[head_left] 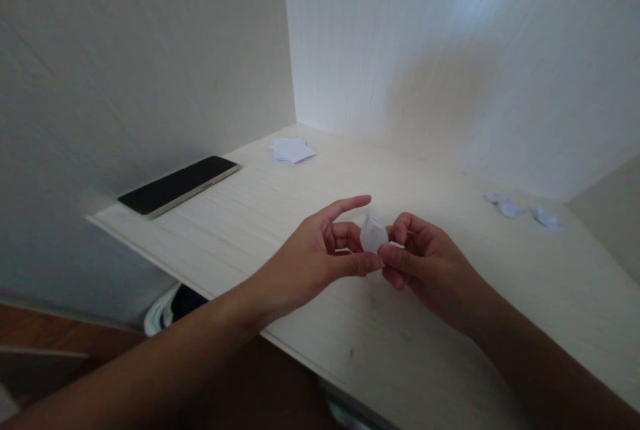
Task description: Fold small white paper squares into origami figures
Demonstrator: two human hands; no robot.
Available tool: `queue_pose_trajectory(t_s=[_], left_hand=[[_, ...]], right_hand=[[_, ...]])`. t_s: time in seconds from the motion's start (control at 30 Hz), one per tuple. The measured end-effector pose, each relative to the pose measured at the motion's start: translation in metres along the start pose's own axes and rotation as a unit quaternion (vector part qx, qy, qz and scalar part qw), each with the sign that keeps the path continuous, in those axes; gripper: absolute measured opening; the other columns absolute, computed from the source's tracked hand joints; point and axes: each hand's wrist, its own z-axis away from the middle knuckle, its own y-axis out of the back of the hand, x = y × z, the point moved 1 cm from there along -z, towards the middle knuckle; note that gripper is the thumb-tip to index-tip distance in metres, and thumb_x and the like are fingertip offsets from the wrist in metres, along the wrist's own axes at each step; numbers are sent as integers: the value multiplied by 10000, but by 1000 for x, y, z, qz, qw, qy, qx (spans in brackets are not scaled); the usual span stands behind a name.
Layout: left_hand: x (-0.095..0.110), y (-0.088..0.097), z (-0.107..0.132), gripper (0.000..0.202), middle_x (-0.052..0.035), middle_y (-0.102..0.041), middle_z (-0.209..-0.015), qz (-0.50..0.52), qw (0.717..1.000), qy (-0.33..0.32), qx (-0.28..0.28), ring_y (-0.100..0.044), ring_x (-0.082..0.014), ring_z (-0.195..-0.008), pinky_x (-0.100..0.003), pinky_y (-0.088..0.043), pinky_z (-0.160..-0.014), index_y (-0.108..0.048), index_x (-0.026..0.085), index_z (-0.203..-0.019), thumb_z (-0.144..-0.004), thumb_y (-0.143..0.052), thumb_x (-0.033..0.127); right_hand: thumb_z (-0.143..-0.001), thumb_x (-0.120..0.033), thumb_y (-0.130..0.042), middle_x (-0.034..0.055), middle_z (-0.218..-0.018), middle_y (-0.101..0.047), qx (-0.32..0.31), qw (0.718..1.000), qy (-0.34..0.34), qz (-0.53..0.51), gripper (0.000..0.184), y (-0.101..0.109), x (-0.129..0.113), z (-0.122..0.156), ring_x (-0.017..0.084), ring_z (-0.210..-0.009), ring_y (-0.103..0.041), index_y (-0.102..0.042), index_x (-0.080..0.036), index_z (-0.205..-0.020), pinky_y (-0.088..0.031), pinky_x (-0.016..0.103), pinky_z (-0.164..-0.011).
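Honestly, looks like a shaping step to me: left hand (316,255) and right hand (431,258) both pinching the small white paper piece (373,237), left index finger sticking out free. I'd guess the next move calls for a light touch. Paper's right at the fingertips, above the tabletop (240,237), nearer its front edge than the back

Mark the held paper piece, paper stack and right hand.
Held paper piece (373,237): head view, middle of its visible face.
Paper stack (291,150): head view, on the top sheet.
Right hand (434,262): head view, near the thumb's base.
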Motion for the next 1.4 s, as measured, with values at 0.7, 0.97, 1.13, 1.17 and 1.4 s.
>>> queue_pose_trajectory(t_s=[0.7,0.97,1.13,1.17,1.4], left_hand=[[3,-2,-2,759,12,-683,-811,1,999,-5,46,-629,-124,-692,-256,-507,-663,-489,224,-1462,-786,-830,168],[2,-1,1,745,14,-661,-771,-38,997,-7,60,-616,-133,-662,-269,-540,-625,-507,185,-1427,-767,-851,193],[0,2,2,655,4,-666,-788,-26,999,-9,39,-618,-137,-682,-266,-545,-625,-547,187,-1361,-774,-837,164],[-1,3,3,647,-1,-671,-797,-16,999,-6,33,-618,-136,-686,-262,-540,-626,-549,191,-1357,-777,-834,159],[3,2,3,642,-9,-685,-806,29,999,20,20,-606,-111,-667,-233,-518,-641,-583,194,-1334,-751,-841,113]], right_hand=[[-718,-253,-902,-59,-656,-618,109,994,27,1,459,-4,-2,-1,107,-627,-545,-448,-211,-669,-410,265,-645],[-703,-224,-910,-64,-676,-596,67,997,13,-31,442,-5,5,-2,100,-635,-529,-468,-212,-714,-402,251,-637],[-673,-236,-924,-47,-774,-670,74,994,7,-80,464,-5,2,-3,110,-656,-583,-602,-264,-1006,-435,248,-643],[-676,-230,-922,-40,-789,-688,72,994,8,-77,536,-5,1,-3,113,-665,-592,-611,-282,-1109,-443,251,-654],[-689,-263,-910,-5,-842,-710,51,998,22,-42,389,-5,3,-4,140,-724,-611,-752,-251,-1045,-469,306,-702]])
